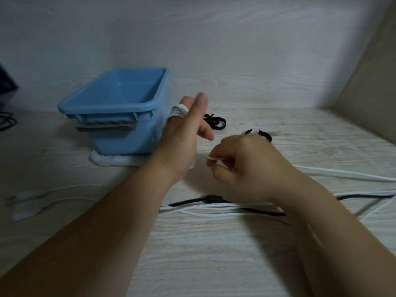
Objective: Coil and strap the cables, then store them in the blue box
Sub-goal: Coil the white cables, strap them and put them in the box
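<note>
Cable (pixel 179 111): white, wound round left fingers; slack is run rightward over worktop (pixel 214 254).
Left hand (pixel 184 136): held upright, fingers straight, turns carried.
Right hand (pixel 242 166): nearer the slack; cable is pinched.
Box (pixel 107 107): just behind left hand.

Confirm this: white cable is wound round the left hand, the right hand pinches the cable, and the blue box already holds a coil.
Wrong in one respect: the head view shows the blue box empty. The rest stands: white cable wound round the left hand, right hand pinching it.
</note>
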